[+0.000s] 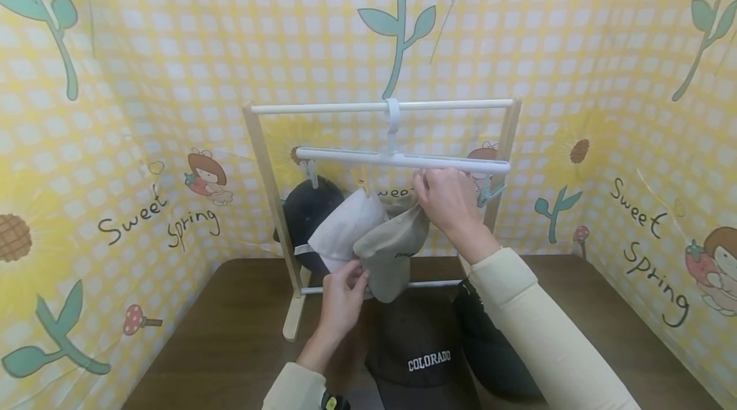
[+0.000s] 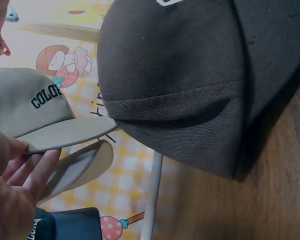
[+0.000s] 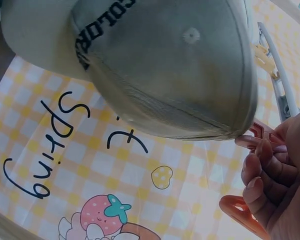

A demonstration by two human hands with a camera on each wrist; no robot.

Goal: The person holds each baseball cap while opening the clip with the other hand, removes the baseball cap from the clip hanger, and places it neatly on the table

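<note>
A beige cap [image 1: 397, 237] with dark lettering hangs tilted below the white hanger [image 1: 345, 157], its brim [image 1: 390, 282] pointing down. My left hand [image 1: 343, 291] pinches the edge of that brim, thumb on one side and fingers on the other, as the left wrist view shows. Up at the hanger bar, my right hand [image 1: 451, 202] pinches a pinkish-red clip [image 3: 262, 131] at the crown's edge. The clip is mostly covered by the fingers. Left of the beige cap hang a white cap [image 1: 348, 228] under a yellow clip [image 1: 363, 185] and a dark cap [image 1: 311, 215].
The hanger hooks over the top rail [image 1: 322, 107] of a wooden rack. A teal clip [image 1: 491, 194] hangs near its right end; an orange clip [image 3: 242, 215] shows below my right hand. On the brown table [image 1: 219, 333] lie a dark COLORADO cap [image 1: 411, 333] and a black cap [image 1: 495, 359].
</note>
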